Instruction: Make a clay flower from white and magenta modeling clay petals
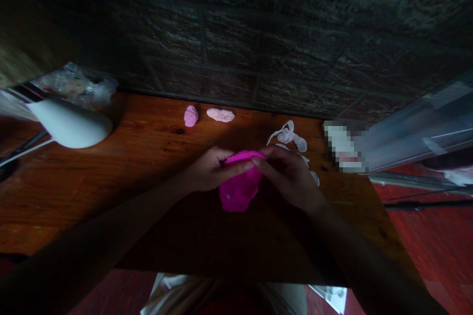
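Observation:
Both hands hold a flattened, bright magenta piece of modelling clay (239, 189) above the wooden table. Its sheet hangs down from the fingers, with an uneven lower edge. On the left side of its top edge, my left hand (210, 170) pinches it between thumb and fingers. My right hand (290, 174) grips the upper right corner, thumb tip close to the left thumb. Beyond the hands, near the wall, lie a small pink lump (191, 116) and a paler, longer pink lump (220, 115), both clay-like. Thin whitish curled strips (291, 137) lie just past my right hand, which partly covers them.
A white conical lamp-like object (76, 123) stands at the left of the wooden table (148, 138), with crumpled clear plastic (79, 83) behind it. A dark brick-patterned wall (229, 34) borders the back. At the right edge sits a pixelated, whitish object (343, 147).

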{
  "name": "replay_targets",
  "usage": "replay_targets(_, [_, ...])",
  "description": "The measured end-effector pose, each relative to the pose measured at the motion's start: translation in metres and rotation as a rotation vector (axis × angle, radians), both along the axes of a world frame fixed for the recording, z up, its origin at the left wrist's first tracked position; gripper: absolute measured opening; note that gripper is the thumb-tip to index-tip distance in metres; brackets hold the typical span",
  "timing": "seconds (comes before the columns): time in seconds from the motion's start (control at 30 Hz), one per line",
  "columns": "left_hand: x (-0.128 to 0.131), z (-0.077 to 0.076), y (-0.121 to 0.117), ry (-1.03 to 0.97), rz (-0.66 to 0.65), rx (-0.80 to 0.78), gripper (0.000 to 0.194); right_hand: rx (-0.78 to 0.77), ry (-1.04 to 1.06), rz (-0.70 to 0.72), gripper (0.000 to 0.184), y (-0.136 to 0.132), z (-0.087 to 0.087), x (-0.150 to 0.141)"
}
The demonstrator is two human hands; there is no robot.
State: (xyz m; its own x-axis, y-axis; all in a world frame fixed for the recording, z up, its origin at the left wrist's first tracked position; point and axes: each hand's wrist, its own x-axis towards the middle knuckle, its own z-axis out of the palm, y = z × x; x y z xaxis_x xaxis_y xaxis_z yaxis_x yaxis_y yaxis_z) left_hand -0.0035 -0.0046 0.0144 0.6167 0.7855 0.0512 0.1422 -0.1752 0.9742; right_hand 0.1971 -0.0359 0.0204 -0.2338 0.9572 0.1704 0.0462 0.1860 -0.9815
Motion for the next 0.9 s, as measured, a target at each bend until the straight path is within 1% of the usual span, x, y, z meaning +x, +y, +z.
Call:
replay_targets(0.07, [0.0004,0.0006,0.0009,0.008,0.026,-0.035,0.030,-0.026,-0.033,-0.001,0.027,0.0002,-0.0034,-0.0005])
replay_targets(0.1, [0.0000,0.0013,0.0016,0.012,0.024,-0.058,0.029,-0.028,-0.055,-0.002,0.031,0.0003,-0.0045,-0.0007])
replay_targets(0.13, [-0.0007,0.0021,0.0026,0.010,0.018,-0.085,0.028,-0.019,-0.079,-0.004,0.031,0.0004,-0.0050,-0.0008])
replay_targets(0.23, [-0.0036,0.0032,0.0055,-0.017,0.024,-0.126,0.026,0.039,-0.108,-0.009,0.020,0.0005,-0.0046,-0.0008])
replay_targets(0.3, [-0.0047,0.0026,0.0063,-0.038,0.032,-0.093,0.024,0.044,-0.076,-0.016,0.018,0.0002,-0.0036,-0.0002])
replay_targets(0.4, [-0.0041,0.0017,0.0045,-0.055,0.060,0.001,0.021,0.031,-0.035,-0.032,0.014,-0.0015,-0.0024,0.0006])
replay_targets(0.53, [-0.0023,0.0024,0.0005,-0.012,0.128,0.118,0.020,0.051,-0.031,-0.071,0.013,-0.0031,-0.0038,-0.0005])
replay_targets(0.63, [-0.0017,0.0020,0.0002,0.027,0.124,0.140,0.021,-0.012,-0.009,-0.097,0.012,-0.0015,-0.0076,-0.0023])
replay_targets(0.7, [-0.0013,0.0010,0.0009,0.045,0.099,0.146,0.019,-0.061,0.006,-0.086,0.017,0.0002,-0.0101,-0.0032])
replay_targets(0.8, [-0.0008,-0.0002,0.0024,0.057,0.078,0.096,0.017,-0.075,0.010,-0.025,0.019,0.0021,-0.0117,-0.0031])
replay_targets(0.87, [-0.0015,-0.0006,0.0038,0.046,0.051,-0.006,0.017,-0.072,0.004,-0.001,0.015,0.0032,-0.0117,-0.0020])
replay_targets(0.9, [-0.0023,-0.0007,0.0048,0.036,0.017,-0.073,0.017,-0.077,-0.001,-0.005,0.015,0.0038,-0.0116,-0.0013])
